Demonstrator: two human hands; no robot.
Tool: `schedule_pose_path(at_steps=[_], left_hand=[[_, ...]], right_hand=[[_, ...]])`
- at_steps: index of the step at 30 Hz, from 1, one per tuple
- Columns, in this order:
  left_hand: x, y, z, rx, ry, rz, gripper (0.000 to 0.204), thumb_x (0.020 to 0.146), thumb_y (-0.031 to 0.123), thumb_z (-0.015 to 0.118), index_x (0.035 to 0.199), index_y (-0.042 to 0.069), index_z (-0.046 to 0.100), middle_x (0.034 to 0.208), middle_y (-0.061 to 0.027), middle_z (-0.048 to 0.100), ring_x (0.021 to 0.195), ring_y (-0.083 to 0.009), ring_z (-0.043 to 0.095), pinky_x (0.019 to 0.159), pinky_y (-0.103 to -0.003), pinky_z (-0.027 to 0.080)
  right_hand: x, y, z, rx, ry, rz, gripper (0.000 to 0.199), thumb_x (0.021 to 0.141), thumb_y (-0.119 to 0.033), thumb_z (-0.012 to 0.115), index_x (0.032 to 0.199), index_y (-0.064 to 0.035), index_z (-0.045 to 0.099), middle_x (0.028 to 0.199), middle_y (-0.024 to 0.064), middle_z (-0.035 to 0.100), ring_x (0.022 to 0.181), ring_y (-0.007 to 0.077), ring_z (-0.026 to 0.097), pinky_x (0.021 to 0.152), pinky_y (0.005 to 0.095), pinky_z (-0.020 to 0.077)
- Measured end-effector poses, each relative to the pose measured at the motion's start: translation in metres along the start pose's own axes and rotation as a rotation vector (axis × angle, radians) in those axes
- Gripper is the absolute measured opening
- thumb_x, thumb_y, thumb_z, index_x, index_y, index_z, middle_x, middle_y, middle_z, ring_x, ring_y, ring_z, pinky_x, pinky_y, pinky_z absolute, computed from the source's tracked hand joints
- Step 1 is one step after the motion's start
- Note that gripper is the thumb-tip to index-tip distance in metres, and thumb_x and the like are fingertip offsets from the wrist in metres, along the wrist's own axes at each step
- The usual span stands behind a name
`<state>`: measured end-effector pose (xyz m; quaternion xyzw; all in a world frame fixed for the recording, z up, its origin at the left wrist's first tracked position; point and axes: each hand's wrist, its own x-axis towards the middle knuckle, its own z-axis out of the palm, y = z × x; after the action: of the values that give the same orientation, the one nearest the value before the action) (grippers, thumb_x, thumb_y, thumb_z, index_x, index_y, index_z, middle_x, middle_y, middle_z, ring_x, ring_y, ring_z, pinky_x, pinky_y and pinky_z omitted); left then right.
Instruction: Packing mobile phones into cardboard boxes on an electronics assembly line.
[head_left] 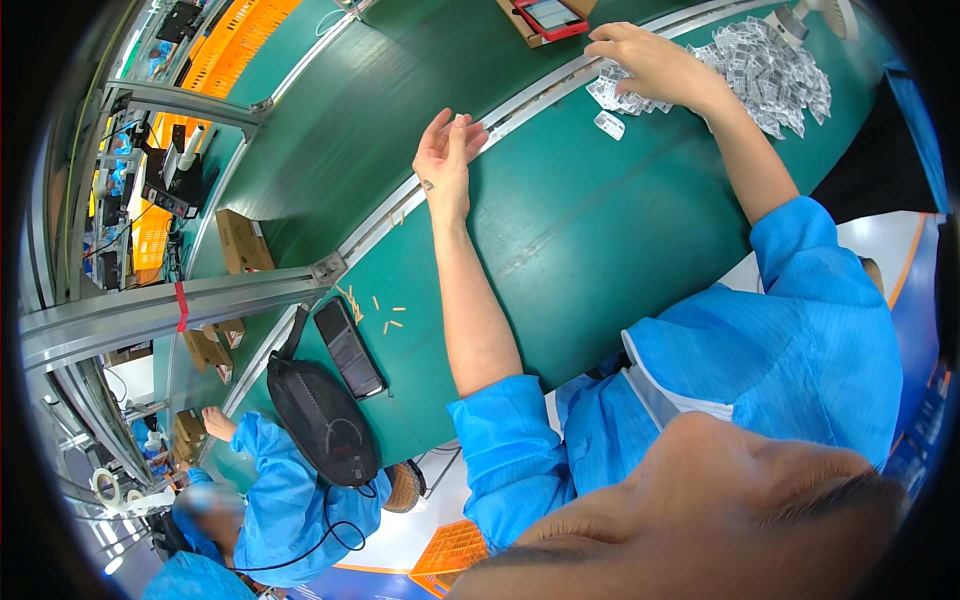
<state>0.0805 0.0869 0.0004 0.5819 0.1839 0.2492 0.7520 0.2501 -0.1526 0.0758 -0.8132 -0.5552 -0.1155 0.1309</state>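
Observation:
My right hand (655, 68) reaches over the left edge of a heap of small clear packets with printed labels (765, 75). Its fingers are apart, and the thumb hangs down close to the packets. Just below that hand, a single white-labelled packet (609, 124) lies apart on the green tabletop (590, 220). My left hand (448, 160) is raised beside the metal rail along the table's far side. Its fingers are loosely bent and apart, and I see nothing held in them.
A red-framed handheld device (552, 14) rests in a cardboard box beyond the rail. Left on the table are a black pouch (322, 420), a dark flat case (348, 348) and several small tan sticks (386, 326). A co-worker in a blue sleeve (290, 500) is at lower left, near a metal beam (230, 300).

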Motion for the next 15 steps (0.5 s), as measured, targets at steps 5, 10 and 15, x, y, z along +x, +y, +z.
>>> schedule_pose_path(at_steps=[5, 10, 15], left_hand=[[-0.004, 0.004, -0.004, 0.026, 0.012, 0.003, 0.044, 0.090, 0.018, 0.060, 0.121, -0.009, 0.045, 0.106, -0.0193, 0.059, 0.092, -0.0259, 0.063, 0.082, -0.036, 0.055], [-0.003, 0.001, 0.005, 0.026, 0.007, -0.008, 0.041, 0.090, 0.016, 0.060, 0.121, -0.008, 0.047, 0.102, -0.0158, 0.061, 0.089, -0.0212, 0.064, 0.079, -0.031, 0.055], [-0.006, 0.002, 0.004, 0.050, 0.019, 0.003, 0.040, 0.089, 0.016, 0.060, 0.120, -0.008, 0.048, 0.101, -0.0152, 0.062, 0.088, -0.0205, 0.064, 0.078, -0.030, 0.055]], right_hand=[[0.003, -0.072, 0.009, 0.380, -0.108, -0.132, 0.033, 0.080, -0.026, 0.066, 0.100, -0.0015, 0.059, 0.096, 0.0145, 0.060, 0.091, 0.0320, 0.059, 0.082, 0.0406, 0.0478], [-0.030, -0.144, 0.086, 0.450, -0.039, -0.420, 0.026, 0.085, -0.033, 0.060, 0.088, -0.0081, 0.053, 0.085, 0.0081, 0.059, 0.080, 0.0273, 0.059, 0.069, 0.0409, 0.0459], [-0.024, -0.143, 0.085, 0.800, -0.157, -0.493, 0.021, 0.085, -0.028, 0.061, 0.084, -0.0091, 0.054, 0.076, 0.0045, 0.057, 0.070, 0.0232, 0.057, 0.067, 0.0361, 0.0430]])
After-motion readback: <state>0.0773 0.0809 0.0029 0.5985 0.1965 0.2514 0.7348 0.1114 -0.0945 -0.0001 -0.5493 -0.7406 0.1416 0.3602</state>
